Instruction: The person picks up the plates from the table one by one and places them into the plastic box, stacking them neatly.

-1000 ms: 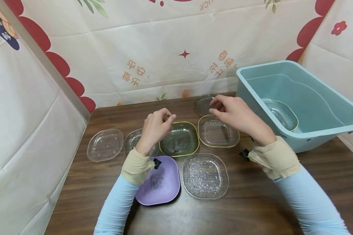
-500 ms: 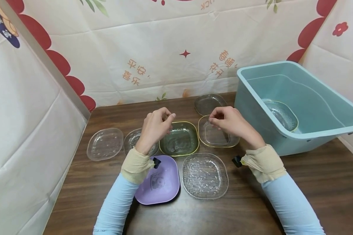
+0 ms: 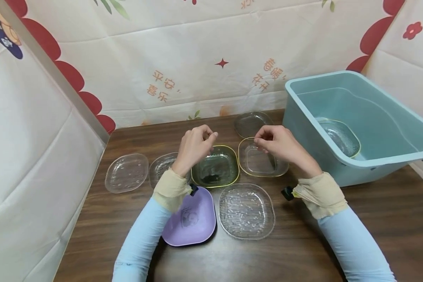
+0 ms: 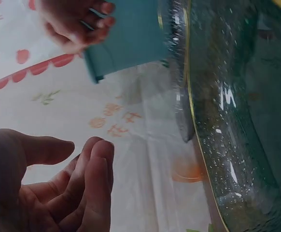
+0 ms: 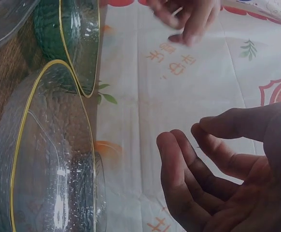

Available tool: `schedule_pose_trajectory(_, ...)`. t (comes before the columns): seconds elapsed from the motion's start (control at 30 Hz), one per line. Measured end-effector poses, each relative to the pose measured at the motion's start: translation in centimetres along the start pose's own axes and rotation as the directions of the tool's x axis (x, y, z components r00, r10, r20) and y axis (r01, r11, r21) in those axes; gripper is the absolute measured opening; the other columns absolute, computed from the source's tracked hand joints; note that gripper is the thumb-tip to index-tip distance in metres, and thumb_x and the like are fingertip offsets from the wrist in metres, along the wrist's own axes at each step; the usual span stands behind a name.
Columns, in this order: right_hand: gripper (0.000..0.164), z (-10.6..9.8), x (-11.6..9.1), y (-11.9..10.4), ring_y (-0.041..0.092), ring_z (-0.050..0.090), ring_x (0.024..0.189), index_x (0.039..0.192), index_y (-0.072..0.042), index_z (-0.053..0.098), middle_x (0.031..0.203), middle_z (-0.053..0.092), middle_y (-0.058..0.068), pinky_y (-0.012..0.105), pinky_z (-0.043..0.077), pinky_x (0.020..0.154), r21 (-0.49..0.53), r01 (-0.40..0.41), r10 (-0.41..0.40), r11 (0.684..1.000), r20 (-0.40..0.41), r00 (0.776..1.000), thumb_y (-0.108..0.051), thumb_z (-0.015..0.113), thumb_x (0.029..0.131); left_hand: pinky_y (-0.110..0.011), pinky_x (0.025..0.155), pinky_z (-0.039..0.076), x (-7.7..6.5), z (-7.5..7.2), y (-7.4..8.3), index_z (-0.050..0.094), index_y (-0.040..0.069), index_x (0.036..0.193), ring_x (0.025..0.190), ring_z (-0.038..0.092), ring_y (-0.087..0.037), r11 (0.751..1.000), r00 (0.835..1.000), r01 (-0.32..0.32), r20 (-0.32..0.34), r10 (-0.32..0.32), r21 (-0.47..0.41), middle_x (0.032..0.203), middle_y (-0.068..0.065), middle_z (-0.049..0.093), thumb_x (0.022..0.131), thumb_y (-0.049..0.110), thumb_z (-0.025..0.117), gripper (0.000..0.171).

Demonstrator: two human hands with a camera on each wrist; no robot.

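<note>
My left hand hovers over the left side of a green glass dish with a gold rim. Nothing lies between its loosely bent thumb and fingers in the left wrist view. Above a clear, gold-rimmed dish hangs my right hand, fingers bent and holding nothing. Both dishes stand side by side on the table, and the right wrist view shows the clear one beside that hand. A purple plate lies under the left wrist, partly covered by it.
A blue-green tub at the right contains a gold-rimmed glass dish. A clear textured plate lies in front; other clear dishes sit at far left, behind the left wrist and at the back. Printed cloth walls the table.
My right hand has come down and nearer over the clear dish, drawing away from the back plate. The left hand has shifted slightly right. The dishes stay where they were.
</note>
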State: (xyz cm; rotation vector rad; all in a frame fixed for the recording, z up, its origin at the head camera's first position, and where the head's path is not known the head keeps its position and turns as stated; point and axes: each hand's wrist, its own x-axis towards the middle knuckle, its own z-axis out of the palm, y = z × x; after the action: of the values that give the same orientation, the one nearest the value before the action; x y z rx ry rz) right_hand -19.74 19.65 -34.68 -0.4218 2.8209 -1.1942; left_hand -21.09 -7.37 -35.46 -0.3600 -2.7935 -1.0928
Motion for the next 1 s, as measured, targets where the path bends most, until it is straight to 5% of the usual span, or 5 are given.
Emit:
schedule_pose_trajectory(0.3, 0.016, -1.1, -0.2, -0.3, 0.016, 0.073, 0.07, 0.102, -0.001, 0.07, 0.087, 0.075, 0.015, 0.025, 0.06, 0.062, 0.068, -0.013, 0.015, 0.998, -0.029, 0.999, -0.015, 0.063, 0.101, -0.035, 0.075, 0.056, 7.4, 1.6, 0.9, 0.064, 0.014, 0.079, 0.066, 0.069, -0.02, 0.993, 0.987, -0.003, 0.159, -0.016, 0.117, 0.075, -0.005, 0.075, 0.105, 0.032, 0.056, 0.032)
schedule_pose_trajectory(0.57, 0.013, -1.4, -0.3, 0.0, 0.019, 0.071, 0.068, 0.097, -0.003, 0.069, 0.083, 0.075, 0.012, 0.027, 0.058, 0.06, 0.028, -0.061, 0.061, 0.998, -0.007, 0.998, -0.013, 0.059, 0.098, -0.042, 0.079, 0.066, 12.4, 5.0, 1.4, 0.06, -0.002, 0.117, 0.084, 0.077, -0.04, 0.981, 0.91, 0.194, 0.371, -0.186, 0.015, 0.088, -0.02, 0.069, 0.101, 0.023, 0.062, 0.03)
schedule_pose_trajectory(0.77, 0.014, -1.5, -0.5, 0.2, 0.022, 0.073, 0.071, 0.098, -0.001, 0.067, 0.084, 0.074, 0.014, 0.037, 0.064, 0.067, 0.063, -0.078, 0.077, 0.995, 0.016, 0.997, -0.011, 0.058, 0.099, -0.043, 0.077, 0.066, 13.8, 7.2, 1.4, 0.045, -0.001, 0.145, 0.083, 0.075, -0.037, 0.944, 0.855, 0.33, 0.427, -0.293, -0.012, 0.09, -0.018, 0.063, 0.104, 0.02, 0.062, 0.049)
schedule_pose_trajectory(0.93, 0.012, -1.4, -0.6, 0.2, 0.027, 0.074, 0.072, 0.097, -0.002, 0.067, 0.083, 0.074, 0.014, 0.03, 0.062, 0.062, 0.078, -0.084, 0.084, 0.993, 0.0, 0.996, -0.01, 0.058, 0.098, -0.038, 0.074, 0.067, 14.4, 8.8, 1.2, 0.045, 0.0, 0.148, 0.091, 0.078, -0.036, 0.94, 0.854, 0.323, 0.395, -0.338, 0.107, 0.109, -0.028, 0.071, 0.104, 0.024, 0.061, 0.052)
schedule_pose_trajectory(1.0, 0.012, -1.4, -0.6, 0.1, 0.025, 0.074, 0.07, 0.097, -0.002, 0.067, 0.082, 0.074, 0.013, 0.028, 0.061, 0.061, 0.084, -0.082, 0.083, 0.993, -0.004, 0.997, -0.01, 0.059, 0.098, -0.039, 0.092, 0.064, 14.6, 9.2, 1.1, 0.046, 0.001, 0.149, 0.113, 0.072, -0.039, 0.937, 0.861, 0.301, 0.373, -0.346, 0.175, 0.13, -0.031, 0.065, 0.103, 0.026, 0.06, 0.054)
